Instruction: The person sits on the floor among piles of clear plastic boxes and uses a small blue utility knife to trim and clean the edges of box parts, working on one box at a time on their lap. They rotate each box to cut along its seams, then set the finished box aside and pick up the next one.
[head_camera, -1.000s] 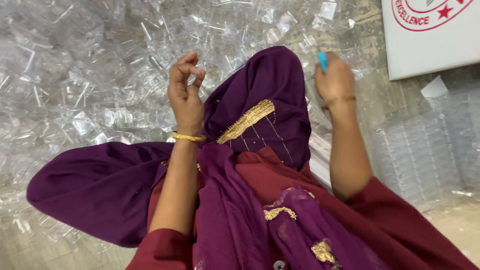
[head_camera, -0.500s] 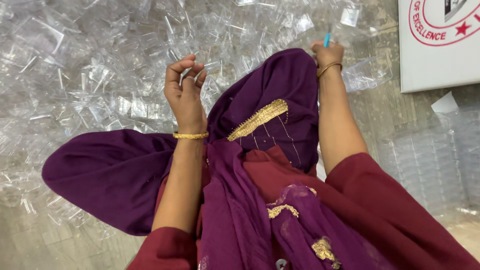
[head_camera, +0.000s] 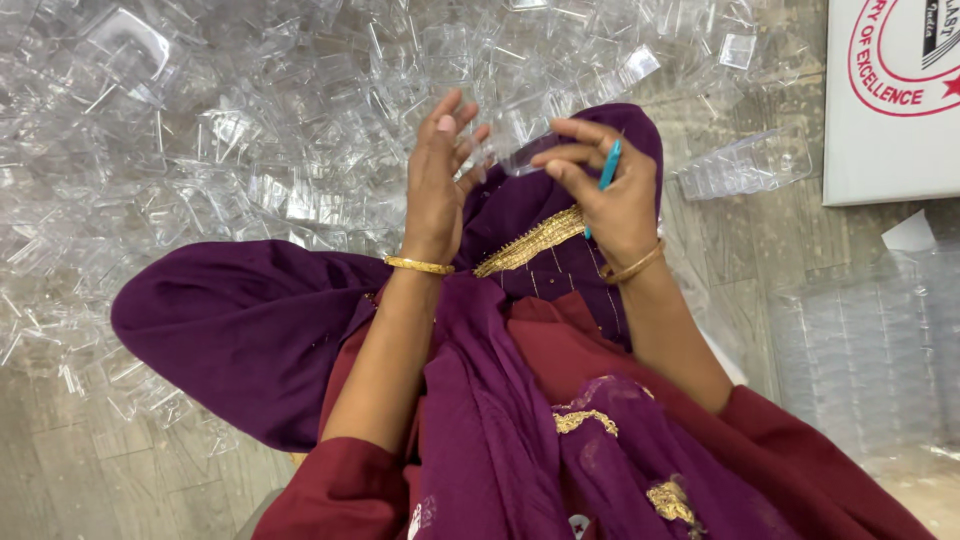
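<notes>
My left hand (head_camera: 438, 180) is raised over my lap, fingers spread, its fingertips touching a small clear plastic piece (head_camera: 520, 150). My right hand (head_camera: 600, 190) pinches that clear piece with thumb and forefinger and also keeps a thin teal tool (head_camera: 608, 170) tucked between its fingers. Both hands meet above my purple-clad knee (head_camera: 560, 250). Gold bangles sit on both wrists.
A large heap of clear plastic pieces (head_camera: 250, 150) covers the floor ahead and to the left. A stack of clear trays (head_camera: 745, 165) lies at the right, more stacked clear trays (head_camera: 860, 350) at far right. A white board with red print (head_camera: 890, 100) fills the top right corner.
My right hand has come back from the pile at upper right to the middle, now with a clear piece in it. My left hand has opened its fingers and touched that piece.
</notes>
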